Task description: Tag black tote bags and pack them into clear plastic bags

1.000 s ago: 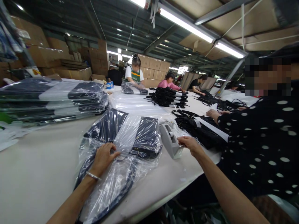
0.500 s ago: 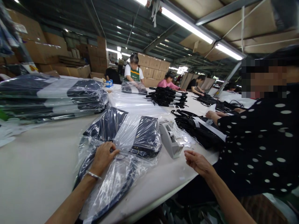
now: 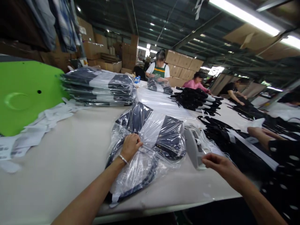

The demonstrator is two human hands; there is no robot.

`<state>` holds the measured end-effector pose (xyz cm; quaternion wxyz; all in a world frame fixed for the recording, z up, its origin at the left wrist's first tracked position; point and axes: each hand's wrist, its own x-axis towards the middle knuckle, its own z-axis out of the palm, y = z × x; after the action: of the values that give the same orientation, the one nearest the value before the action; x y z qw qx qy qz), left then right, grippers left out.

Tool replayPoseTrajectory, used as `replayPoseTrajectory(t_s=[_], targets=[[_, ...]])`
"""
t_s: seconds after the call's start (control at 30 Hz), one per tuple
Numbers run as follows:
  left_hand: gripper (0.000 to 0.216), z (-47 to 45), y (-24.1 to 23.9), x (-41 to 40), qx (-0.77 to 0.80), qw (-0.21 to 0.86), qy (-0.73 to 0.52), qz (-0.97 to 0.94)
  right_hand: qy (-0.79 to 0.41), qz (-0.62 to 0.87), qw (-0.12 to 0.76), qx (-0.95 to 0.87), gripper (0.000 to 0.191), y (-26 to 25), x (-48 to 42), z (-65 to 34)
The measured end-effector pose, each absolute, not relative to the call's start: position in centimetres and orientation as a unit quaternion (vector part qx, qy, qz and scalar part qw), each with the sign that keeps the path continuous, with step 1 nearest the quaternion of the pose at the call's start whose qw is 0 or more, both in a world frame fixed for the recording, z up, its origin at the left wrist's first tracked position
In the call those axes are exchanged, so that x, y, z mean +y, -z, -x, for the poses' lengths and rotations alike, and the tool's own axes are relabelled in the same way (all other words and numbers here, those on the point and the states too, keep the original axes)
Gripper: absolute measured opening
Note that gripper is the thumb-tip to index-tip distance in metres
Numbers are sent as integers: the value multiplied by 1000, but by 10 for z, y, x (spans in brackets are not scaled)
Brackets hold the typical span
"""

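Note:
A dark navy handbag (image 3: 172, 134) with a white band (image 3: 151, 129) around it lies on the table inside a clear plastic bag (image 3: 140, 165). Its strap curves toward the near edge under the film. My left hand (image 3: 131, 147), with a bracelet on the wrist, is closed on the plastic at the middle of this package. To the right of it stands a grey tape dispenser (image 3: 193, 148). My right hand (image 3: 217, 162) is at the dispenser's front end, thumb and fingers pinched together. Whatever they pinch is too small to make out.
Several wrapped packages (image 3: 100, 87) are stacked at the back left, near paper tags (image 3: 44, 125) and a green panel (image 3: 30, 93). Black bags (image 3: 236, 140) lie to the right by a co-worker's hand (image 3: 260, 134). Further back is another black pile (image 3: 199, 100).
My view has turned left, bringing the green panel into sight. My right hand has come closer to the front of the tape dispenser. My left hand stays on the plastic bag.

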<state>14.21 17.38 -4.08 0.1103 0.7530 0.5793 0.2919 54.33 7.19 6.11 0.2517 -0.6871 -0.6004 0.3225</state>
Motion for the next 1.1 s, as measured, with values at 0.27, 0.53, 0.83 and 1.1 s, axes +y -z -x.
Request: replayPoseTrajectory(t_s=[0.27,0.53,0.83,1.1], targets=[[16,-145,44,175,587,101,-306,-743,-285,433,16,-855,14,-86,171,-324],[7,-146,46,176,593,96,-295,-743,-73,428,-166,-885,16,-29,232,-272],[14,-146,43,176,601,97,-300,-734,1,442,-88,-893,63,-26,248,-309],[13,-144,40,177,602,106,-308,-729,-94,513,70,-850,110,20,237,-329]])
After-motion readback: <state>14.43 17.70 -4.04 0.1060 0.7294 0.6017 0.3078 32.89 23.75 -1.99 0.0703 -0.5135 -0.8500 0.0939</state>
